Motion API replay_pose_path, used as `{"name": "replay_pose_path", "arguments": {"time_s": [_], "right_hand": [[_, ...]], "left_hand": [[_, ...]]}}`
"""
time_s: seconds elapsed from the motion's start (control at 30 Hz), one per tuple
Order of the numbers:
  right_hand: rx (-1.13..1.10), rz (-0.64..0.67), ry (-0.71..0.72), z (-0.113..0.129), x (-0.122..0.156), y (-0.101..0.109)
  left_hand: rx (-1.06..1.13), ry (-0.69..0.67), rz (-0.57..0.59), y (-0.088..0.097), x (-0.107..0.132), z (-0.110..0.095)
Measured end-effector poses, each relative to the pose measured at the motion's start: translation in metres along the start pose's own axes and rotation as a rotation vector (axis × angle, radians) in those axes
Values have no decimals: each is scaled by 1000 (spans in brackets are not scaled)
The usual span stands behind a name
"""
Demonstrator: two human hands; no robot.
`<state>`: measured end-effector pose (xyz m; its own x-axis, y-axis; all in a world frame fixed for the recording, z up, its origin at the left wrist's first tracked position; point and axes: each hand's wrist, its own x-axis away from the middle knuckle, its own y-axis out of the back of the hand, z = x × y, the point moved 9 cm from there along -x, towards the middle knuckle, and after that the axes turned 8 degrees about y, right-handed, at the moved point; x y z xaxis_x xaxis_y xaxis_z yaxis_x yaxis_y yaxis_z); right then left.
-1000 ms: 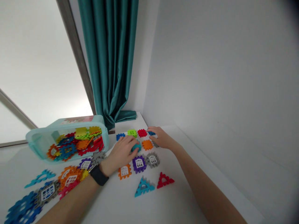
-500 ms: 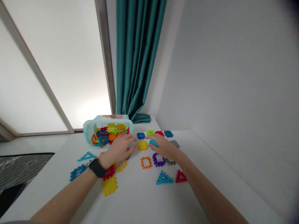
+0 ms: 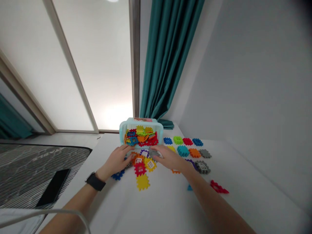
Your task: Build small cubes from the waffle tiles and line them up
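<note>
My left hand (image 3: pixel 118 162), wearing a black watch (image 3: pixel 95 181), reaches over flat toothed building tiles, its thumb and fingers apart. Near its thumb lie an orange tile (image 3: pixel 137 158) and a dark grey tile (image 3: pixel 128 165), partly covered. Opposite, my right hand (image 3: pixel 169 158) is spread over a grey tile (image 3: pixel 154 153), thumb and fingers apart; whether it touches the tile I cannot tell. Between the hands sits a purple tile (image 3: pixel 144 153) with a white window grid. A yellow window tile (image 3: pixel 150 164), a red tile (image 3: pixel 140 169) and a plain yellow tile (image 3: pixel 143 182) lie nearer me.
A light-blue bin (image 3: pixel 122 134) full of tiles stands beyond my hands. Rows of tiles, including a turquoise tile (image 3: pixel 183 150) and an orange round tile (image 3: pixel 194 153), lie right. A red triangle (image 3: pixel 218 187) is nearer. A cable (image 3: pixel 60 211) crosses lower left.
My view has turned left, so the bin appears further right. My right hand has moved from the turquoise tile leftward to the grey tile by the bin. My left hand has drawn back to the left.
</note>
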<state>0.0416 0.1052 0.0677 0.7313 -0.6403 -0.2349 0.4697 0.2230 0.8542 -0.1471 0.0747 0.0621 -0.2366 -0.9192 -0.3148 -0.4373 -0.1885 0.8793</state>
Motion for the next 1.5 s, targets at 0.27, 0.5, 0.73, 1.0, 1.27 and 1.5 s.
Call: {"name": "replay_pose_path", "arguments": {"time_s": [0.27,0.5,0.73,1.0,1.27,1.5], "right_hand": [[58,-25,159,24,2,-42],[104,26,147,45,17,-60],[109,-7,74,43,25,-62],[99,-83,23,44,40,-71],[31,-248,41,44,44,-57],[-34,-466,85,47,49,-38]], "left_hand": [[55,-54,80,-10,24,8],[6,-47,90,-31,32,1],[-40,-9,79,-16,30,5],[-84,29,165,-18,33,18],[77,-54,35,-1,29,5],[372,-112,-50,-6,37,-34]]}}
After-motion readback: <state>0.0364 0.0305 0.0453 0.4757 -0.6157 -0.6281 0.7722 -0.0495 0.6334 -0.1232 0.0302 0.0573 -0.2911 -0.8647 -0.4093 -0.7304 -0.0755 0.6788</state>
